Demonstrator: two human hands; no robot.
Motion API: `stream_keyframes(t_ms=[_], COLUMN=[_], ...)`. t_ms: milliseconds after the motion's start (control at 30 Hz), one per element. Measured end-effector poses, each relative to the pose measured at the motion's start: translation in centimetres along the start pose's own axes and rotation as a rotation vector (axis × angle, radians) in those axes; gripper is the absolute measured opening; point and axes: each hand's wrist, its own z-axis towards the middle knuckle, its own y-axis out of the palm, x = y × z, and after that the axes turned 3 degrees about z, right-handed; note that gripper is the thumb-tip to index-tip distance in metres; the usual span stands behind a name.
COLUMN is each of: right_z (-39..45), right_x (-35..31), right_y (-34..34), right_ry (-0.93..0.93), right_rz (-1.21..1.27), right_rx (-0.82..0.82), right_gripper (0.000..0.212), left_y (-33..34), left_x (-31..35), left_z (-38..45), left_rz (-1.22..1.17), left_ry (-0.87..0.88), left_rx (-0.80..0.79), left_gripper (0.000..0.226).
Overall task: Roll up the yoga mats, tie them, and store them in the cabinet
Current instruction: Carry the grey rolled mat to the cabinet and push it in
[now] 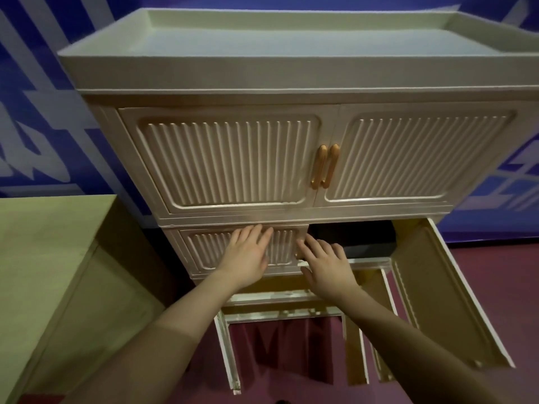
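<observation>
Landmark: cream cabinet (291, 80), seen from above and in front.

Upper tier: two ribbed doors closed, meeting at paired gold handles (325, 166) at the cabinet's centre line. Raised rim runs round the cabinet top.

Lower tier, left half: ribbed door (287, 243) closed or nearly so. Left hand (248, 255) lies flat on its face, fingers straight and slightly spread, holding nothing. Right hand (326, 265) sits at that door's right edge, fingers extended and apart, fingertips at the edge; cannot tell whether they hook behind it.

Lower tier, right half: door (446, 290) swung wide, its inner face toward the camera, its free edge well out from the cabinet front. The opening behind it is unobstructed; something dark (355, 239) lies inside, possibly a rolled mat, cannot tell.

Below the hands: lowest frame of the cabinet open, maroon floor (274, 351) visible through it.

Left of the cabinet: pale wooden unit (52, 258), near its side, narrow gap between.
</observation>
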Motion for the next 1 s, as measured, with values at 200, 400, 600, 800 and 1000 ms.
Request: stream_keyframes(t_ms=[200,400,600,800,1000], right_z=[-5.0,-9.6,-13.9,-17.1,-18.5], right_x=[2.9,8.3,14.8,22.9,26.3], right_y=[-3.2,-6.0,-7.5,-7.9,-4.7], right_ry=[0.135,0.200,0.230,0.216,0.069], right_rz=[-0.021,-0.050,-0.002,0.143,0.136], right_rx=[0.141,0.177,0.203,0.094,-0.073], right_gripper=[0.050,0.049,0.042,0.049,0.051], left_y=[-1.9,-3.7,-4.3,-3.5,-1.3], left_x=[4.1,10.9,18.8,28.4,32.9], left_z=[0.0,0.0,1.1,2.8,2.3], left_rz=[-0.075,-0.150,-0.152,-0.156,-0.147], left_ry=[0.092,0.165,0.194,0.144,0.106], left_rx=[0.094,0.127,0.130,0.108,0.009], left_gripper=[0.062,0.060,0.057,0.055,0.055])
